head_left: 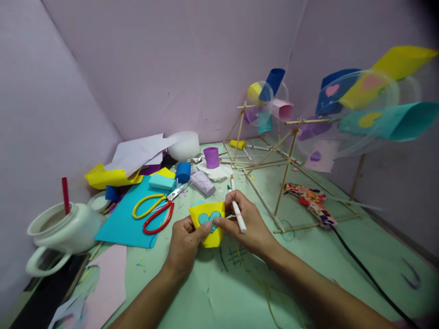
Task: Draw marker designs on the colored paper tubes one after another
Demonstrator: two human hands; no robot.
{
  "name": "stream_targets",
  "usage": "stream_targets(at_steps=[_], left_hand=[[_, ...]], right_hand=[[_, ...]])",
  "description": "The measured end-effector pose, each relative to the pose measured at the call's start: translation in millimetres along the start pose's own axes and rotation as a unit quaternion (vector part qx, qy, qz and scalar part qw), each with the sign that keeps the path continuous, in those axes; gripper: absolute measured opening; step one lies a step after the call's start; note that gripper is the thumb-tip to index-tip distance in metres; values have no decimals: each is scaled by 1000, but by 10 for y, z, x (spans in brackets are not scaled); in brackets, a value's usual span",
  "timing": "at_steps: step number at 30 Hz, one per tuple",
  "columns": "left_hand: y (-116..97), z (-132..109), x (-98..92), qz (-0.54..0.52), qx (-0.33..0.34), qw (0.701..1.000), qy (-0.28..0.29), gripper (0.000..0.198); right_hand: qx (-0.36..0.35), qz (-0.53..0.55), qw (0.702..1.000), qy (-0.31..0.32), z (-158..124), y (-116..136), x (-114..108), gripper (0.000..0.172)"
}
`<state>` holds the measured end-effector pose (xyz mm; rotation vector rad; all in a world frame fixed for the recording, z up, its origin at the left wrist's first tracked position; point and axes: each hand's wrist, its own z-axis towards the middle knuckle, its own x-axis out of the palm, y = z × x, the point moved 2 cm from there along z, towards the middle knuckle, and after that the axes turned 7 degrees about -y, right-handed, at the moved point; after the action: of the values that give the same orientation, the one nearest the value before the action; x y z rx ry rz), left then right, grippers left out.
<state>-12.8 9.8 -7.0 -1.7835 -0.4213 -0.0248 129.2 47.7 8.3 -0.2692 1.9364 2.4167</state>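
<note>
My left hand (pixel 185 240) grips a yellow paper cup (pixel 206 217) that carries a teal heart, thumb pressed on its front. My right hand (pixel 248 221) holds a white marker (pixel 236 208) with a red tip pointing away, and its fingertips also touch the cup's right side by the heart. Both hands hover just above the green table (pixel 308 256), in front of the scissors.
Red and yellow scissors (pixel 156 212) lie on teal paper (pixel 126 217). A white pot (pixel 65 228) stands at left. Small cups (pixel 211 156), paper scraps, a patterned glue gun (pixel 313 201) with black cord, and two stick pinwheels (pixel 370 109) fill the back and right.
</note>
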Motion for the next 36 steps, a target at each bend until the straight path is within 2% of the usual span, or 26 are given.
stream_targets(at_steps=[4, 7, 9, 11, 14, 17, 19, 21, 26, 32, 36], left_hand=[[-24, 5, 13, -1, -7, 1000, -8, 26], [-66, -8, 42, -6, -34, 999, -27, 31], [-88, -22, 54, 6, -55, 997, -51, 34], [-95, -35, 60, 21, -68, 995, -64, 37], [-74, -42, 57, 27, -64, 996, -54, 37], [-37, -32, 54, 26, -43, 998, -29, 32], [-22, -21, 56, 27, -34, 999, -17, 29], [-18, -16, 59, 29, -38, 999, -13, 29], [-32, -36, 56, 42, -49, 998, -8, 30], [23, -27, 53, 48, -48, 997, 25, 26], [39, -9, 63, 47, -52, 997, 40, 25]], right_hand=[[-7, 4, 1000, -3, 29, 15, -30, 26], [-10, 60, 996, -60, 64, 71, -133, 23], [-45, 114, 987, -109, 74, 130, -225, 32], [-94, 154, 975, -132, 65, 186, -300, 42], [-111, 151, 979, -84, 36, 220, -324, 45], [-95, 85, 992, -16, 4, 212, -265, 25], [-101, 68, 992, 15, -11, 207, -213, 19], [-115, 80, 990, 16, -19, 206, -173, 18], [-149, 82, 985, -38, -29, 193, -125, 16], [-235, 11, 972, -28, -71, 194, -98, 15], [-267, -3, 964, -5, -77, 185, -79, 13]])
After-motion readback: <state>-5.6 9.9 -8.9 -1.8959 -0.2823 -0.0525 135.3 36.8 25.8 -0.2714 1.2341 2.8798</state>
